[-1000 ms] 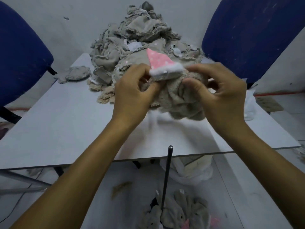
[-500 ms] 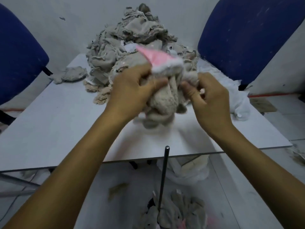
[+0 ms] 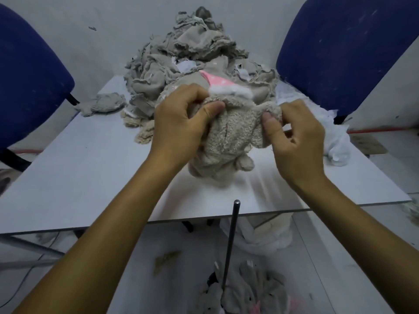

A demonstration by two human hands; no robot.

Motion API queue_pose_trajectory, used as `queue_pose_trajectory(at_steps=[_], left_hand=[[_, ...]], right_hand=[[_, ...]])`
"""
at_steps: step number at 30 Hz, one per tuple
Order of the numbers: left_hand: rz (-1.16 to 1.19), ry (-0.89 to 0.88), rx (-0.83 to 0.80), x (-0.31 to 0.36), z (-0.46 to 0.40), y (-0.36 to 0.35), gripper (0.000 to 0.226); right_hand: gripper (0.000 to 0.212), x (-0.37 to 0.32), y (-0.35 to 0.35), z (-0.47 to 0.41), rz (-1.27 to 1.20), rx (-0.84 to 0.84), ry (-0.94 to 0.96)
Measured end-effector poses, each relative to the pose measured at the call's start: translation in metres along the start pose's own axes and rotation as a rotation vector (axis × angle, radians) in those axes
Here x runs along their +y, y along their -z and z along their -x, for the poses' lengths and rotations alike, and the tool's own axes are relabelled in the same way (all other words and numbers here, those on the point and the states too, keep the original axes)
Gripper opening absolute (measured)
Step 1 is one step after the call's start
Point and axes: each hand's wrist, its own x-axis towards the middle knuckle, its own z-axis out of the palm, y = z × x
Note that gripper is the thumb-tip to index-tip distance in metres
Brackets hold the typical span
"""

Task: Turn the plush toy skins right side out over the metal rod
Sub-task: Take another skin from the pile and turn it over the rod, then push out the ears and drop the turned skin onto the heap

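A fluffy beige plush toy skin (image 3: 229, 143) with a pink white-trimmed cone hat hangs above the white table (image 3: 79, 168). My left hand (image 3: 181, 123) grips its upper left edge, thumb pressed into the fleece. My right hand (image 3: 294, 137) pinches the upper right edge between thumb and fingers. The dark metal rod (image 3: 231, 241) stands upright in front of the table's near edge, below the skin and apart from it. Behind my hands lies a tall pile of grey inside-out skins (image 3: 192, 55).
Two blue chairs flank the table, one left (image 3: 29, 82) and one right (image 3: 344, 53). Fluffy plush skins (image 3: 244, 293) lie on the floor around the rod's base. A white bag (image 3: 337, 141) sits at the table's right edge. A lone grey skin (image 3: 104, 105) lies far left.
The skin has dropped lower toward the table and my hands have spread it open wider; the pink hat now tips back behind my left hand.
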Motion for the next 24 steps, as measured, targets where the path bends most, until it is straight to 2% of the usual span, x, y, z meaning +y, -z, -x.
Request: queue_pose_trajectory(at_steps=[2, 4, 6, 8, 10, 11, 13, 15, 17, 19, 21, 22, 24], left_hand=[[0.008, 0.018, -0.024, -0.004, 0.002, 0.000, 0.014], [0.000, 0.043, -0.090, -0.006, 0.005, -0.002, 0.019], [0.045, 0.106, -0.139, -0.006, 0.004, 0.000, 0.024], [0.238, 0.204, -0.175, -0.005, 0.001, 0.005, 0.018], [0.572, 0.330, -0.264, -0.001, -0.001, 0.007, 0.018], [0.722, 0.379, -0.294, 0.001, -0.002, 0.007, 0.024], [0.827, 0.451, -0.258, -0.001, -0.004, 0.004, 0.031], [0.693, 0.490, -0.220, -0.008, -0.005, 0.003, 0.030], [0.549, 0.521, -0.227, -0.018, -0.003, 0.002, 0.028], [0.471, 0.549, -0.233, -0.026, 0.001, -0.001, 0.024], [0.368, 0.544, -0.250, -0.035, 0.006, -0.007, 0.023], [0.307, 0.537, -0.270, -0.039, 0.008, -0.009, 0.022], [0.177, 0.520, -0.353, -0.049, 0.014, -0.013, 0.018]], right_hand=[[0.023, 0.003, -0.003, 0.001, -0.015, -0.086, -0.045], [0.034, 0.007, -0.004, 0.007, -0.042, -0.130, -0.062], [0.034, 0.006, -0.003, 0.006, -0.207, -0.148, -0.106], [0.025, 0.002, 0.000, 0.002, -0.533, -0.162, -0.174], [0.027, -0.003, 0.002, -0.001, -0.832, -0.165, -0.222], [0.031, -0.004, 0.002, -0.002, -0.915, -0.145, -0.238], [0.039, -0.006, 0.002, -0.004, -0.971, -0.137, -0.311], [0.047, -0.003, 0.000, -0.006, -0.884, -0.198, -0.421], [0.046, 0.003, -0.002, -0.003, -0.670, -0.303, -0.515], [0.032, 0.012, -0.007, 0.003, -0.363, -0.404, -0.471], [0.013, 0.021, -0.012, 0.010, -0.170, -0.471, -0.412], [0.013, 0.026, -0.014, 0.014, -0.060, -0.516, -0.382], [0.039, 0.039, -0.018, 0.019, 0.173, -0.643, -0.268]])
